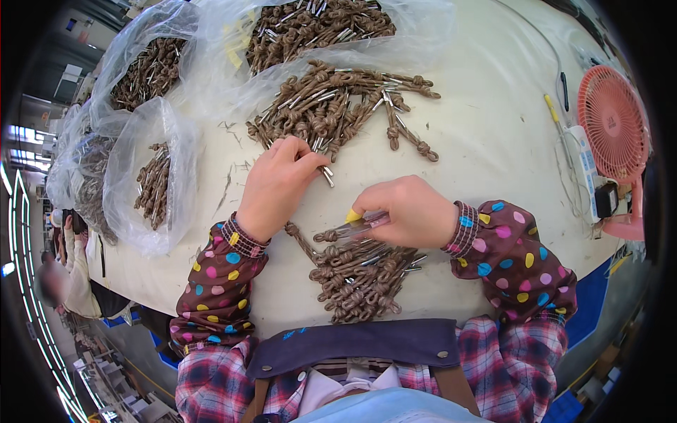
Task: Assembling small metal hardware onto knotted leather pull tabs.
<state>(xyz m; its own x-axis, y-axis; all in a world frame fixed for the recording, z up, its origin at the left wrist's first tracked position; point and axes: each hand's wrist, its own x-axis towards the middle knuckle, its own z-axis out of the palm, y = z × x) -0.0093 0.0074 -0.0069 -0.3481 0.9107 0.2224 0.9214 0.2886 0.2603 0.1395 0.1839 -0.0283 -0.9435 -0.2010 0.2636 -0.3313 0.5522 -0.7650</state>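
My left hand (276, 187) reaches to the near edge of a heap of brown knotted cords (314, 109) with silvery metal tips. Its thumb and fingers are pinched on a cord whose metal ends (328, 176) stick out below the fingertips. My right hand (412, 211), with a yellow cover on one fingertip, is closed round what look like small thread snips (368, 224). Their far part points left, above a smaller pile of knotted cords (360, 282) close to my body. The palm side of both hands is hidden.
Clear plastic bags (151, 190) of similar cords stand at the left and far side of the pale table (493, 141). On the right are a pink fan (612, 123), a white power strip (584, 158) and a yellow-handled tool (551, 108). Another person (77, 275) is at far left.
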